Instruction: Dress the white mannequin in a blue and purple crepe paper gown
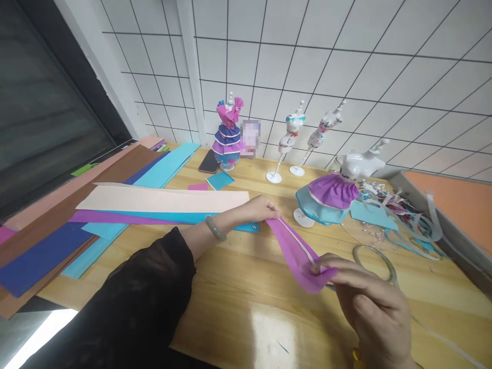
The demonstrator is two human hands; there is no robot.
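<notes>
Over the pale wooden desk [226, 287], a thin purple strip [286, 251] with a white band [298, 240] spans two pinching grips: the left hand [257, 209] at its far end, the right hand [374, 302] at its near end. Probably light, soft and easily creased, it suits holding by the ends.

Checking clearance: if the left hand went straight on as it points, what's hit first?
Left hand would likely meet the turquoise skirt first, or the white base below it; depth is unclear.
</notes>
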